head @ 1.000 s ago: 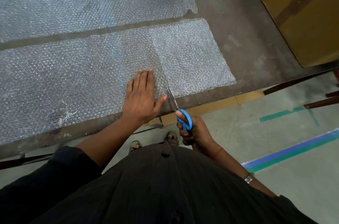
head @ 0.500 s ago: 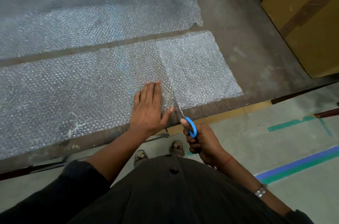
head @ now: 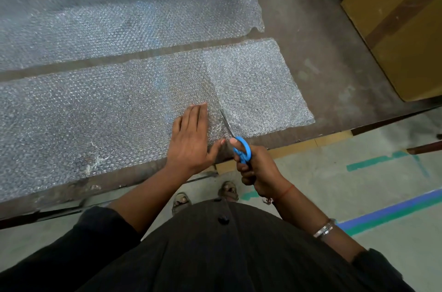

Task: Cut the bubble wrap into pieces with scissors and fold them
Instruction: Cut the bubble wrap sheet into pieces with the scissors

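A long strip of bubble wrap [head: 100,109] lies flat along the near edge of a dark table [head: 318,71]. My left hand [head: 192,138] presses flat on the strip, fingers straight, just left of a crease. My right hand [head: 257,168] grips blue-handled scissors [head: 240,147] at the table's front edge. Their blades sit in the strip's near edge, pointing away from me along the crease. To the right of the blades lies the strip's end portion [head: 258,90].
A wider sheet of bubble wrap [head: 119,7] covers the back of the table. Brown cardboard boxes [head: 401,26] stand at the far right. Below the table edge is a concrete floor with blue and green tape lines [head: 392,212]; my sandalled feet show there.
The blades have moved a little farther into the strip from its near edge. My left hand has stayed pressed flat beside the cut. The view has tilted slightly downward.
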Motion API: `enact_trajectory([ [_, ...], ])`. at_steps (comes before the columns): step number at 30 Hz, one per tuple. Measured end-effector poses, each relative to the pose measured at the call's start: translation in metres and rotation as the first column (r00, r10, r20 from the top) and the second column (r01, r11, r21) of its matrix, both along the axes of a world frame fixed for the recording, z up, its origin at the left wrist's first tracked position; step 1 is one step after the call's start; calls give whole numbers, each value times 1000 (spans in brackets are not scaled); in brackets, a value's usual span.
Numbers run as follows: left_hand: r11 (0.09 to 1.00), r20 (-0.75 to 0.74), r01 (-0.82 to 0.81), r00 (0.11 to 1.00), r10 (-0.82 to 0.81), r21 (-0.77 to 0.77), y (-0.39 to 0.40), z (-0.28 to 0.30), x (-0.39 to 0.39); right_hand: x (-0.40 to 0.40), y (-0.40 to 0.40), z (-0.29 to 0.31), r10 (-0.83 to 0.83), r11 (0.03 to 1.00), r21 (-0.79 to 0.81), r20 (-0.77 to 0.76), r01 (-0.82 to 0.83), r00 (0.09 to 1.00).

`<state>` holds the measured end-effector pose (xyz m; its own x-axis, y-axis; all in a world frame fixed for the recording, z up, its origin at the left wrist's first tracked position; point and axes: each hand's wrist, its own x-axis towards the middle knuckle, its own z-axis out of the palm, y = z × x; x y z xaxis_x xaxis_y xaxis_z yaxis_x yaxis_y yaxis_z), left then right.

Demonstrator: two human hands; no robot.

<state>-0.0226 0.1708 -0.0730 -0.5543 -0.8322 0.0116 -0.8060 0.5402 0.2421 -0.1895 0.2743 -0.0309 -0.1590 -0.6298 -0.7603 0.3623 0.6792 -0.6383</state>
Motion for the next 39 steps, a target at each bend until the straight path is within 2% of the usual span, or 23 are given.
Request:
enact_trajectory([
  [7, 1000, -13, -11, 1000, 11, 13, 0, 0, 0, -3, -3, 3, 1, 1000, 15, 6, -1, 1000],
  [11, 998, -52, -69, 996, 70, 14, -3, 9, -8, -2, -8, 8, 23, 998, 55, 31, -25, 999],
  [17, 989, 79, -105, 992, 97, 104, -10, 7, -25, -9, -17, 15, 85, 994, 64, 18, -86, 996],
  [25, 995, 199, -83, 977, 71, 52, -8, -6, -25, -10, -35, 15, 95, 994, 51, -12, -94, 995],
  [39, 996, 202, -68, 978, 56, 54, -7, -4, -23, -7, -48, 14, 93, 995, 35, -68, -91, 993],
])
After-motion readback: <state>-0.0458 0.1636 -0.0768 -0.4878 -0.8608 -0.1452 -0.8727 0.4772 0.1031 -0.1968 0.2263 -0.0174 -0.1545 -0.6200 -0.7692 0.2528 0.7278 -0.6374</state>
